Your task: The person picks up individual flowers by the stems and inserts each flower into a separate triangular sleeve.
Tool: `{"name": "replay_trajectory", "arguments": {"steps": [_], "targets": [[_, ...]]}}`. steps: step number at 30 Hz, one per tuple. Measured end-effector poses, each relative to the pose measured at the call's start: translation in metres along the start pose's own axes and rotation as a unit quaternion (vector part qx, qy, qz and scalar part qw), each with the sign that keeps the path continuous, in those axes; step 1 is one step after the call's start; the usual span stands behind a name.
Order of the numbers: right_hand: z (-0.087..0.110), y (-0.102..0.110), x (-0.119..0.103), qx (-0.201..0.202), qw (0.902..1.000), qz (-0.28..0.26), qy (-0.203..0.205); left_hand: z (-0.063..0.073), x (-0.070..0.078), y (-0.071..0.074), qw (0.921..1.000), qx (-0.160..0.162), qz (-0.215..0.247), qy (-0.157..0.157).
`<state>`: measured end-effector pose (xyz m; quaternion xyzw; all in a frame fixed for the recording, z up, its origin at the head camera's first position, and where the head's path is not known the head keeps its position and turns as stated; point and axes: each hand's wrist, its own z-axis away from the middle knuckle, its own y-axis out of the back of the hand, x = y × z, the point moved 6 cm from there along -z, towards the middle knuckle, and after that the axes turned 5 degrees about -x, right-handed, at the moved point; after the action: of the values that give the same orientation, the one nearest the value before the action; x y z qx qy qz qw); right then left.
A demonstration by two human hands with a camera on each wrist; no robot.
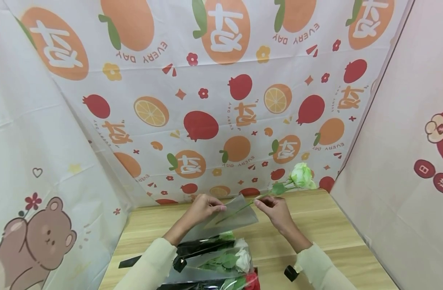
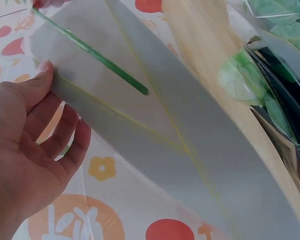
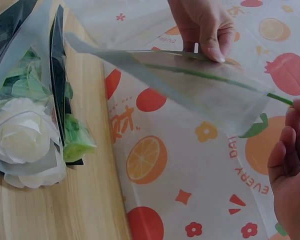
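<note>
My left hand pinches the edge of a translucent grey wrapping sleeve with thin yellow lines. In my right hand, thumb and fingers pinch the green stem of an artificial flower, whose head is pale green and white. The stem's lower end lies within the sleeve's opening, seen through the film in the right wrist view. The flower head stays outside, up and to the right of my right hand. Both hands are raised over the back of the wooden table.
Several wrapped flowers lie at the table's front: a white rose, a red one and a green one, in black and clear wrappers. Printed cloth hangs behind the table, with more cloth at both sides.
</note>
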<state>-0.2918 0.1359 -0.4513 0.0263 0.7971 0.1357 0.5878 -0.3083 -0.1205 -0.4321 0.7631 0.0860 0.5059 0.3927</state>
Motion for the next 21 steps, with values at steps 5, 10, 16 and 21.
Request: {"name": "replay_trajectory", "arguments": {"steps": [5,10,16,21], "targets": [[-0.002,-0.008,-0.004,-0.046,0.998,0.015,0.04,0.0,0.005,0.001,0.9999,-0.008,0.001,-0.006],[-0.009,-0.014,-0.007,-0.096,0.9921,0.0,0.08,0.001,0.008,0.002,0.9999,-0.011,-0.003,-0.009],[-0.015,-0.019,-0.007,-0.157,0.9844,0.009,0.079,0.001,0.009,0.002,0.9997,-0.025,0.006,-0.007],[-0.018,-0.025,-0.009,-0.193,0.9783,0.026,0.071,0.001,0.013,0.001,0.9993,-0.028,0.022,-0.012]]}}
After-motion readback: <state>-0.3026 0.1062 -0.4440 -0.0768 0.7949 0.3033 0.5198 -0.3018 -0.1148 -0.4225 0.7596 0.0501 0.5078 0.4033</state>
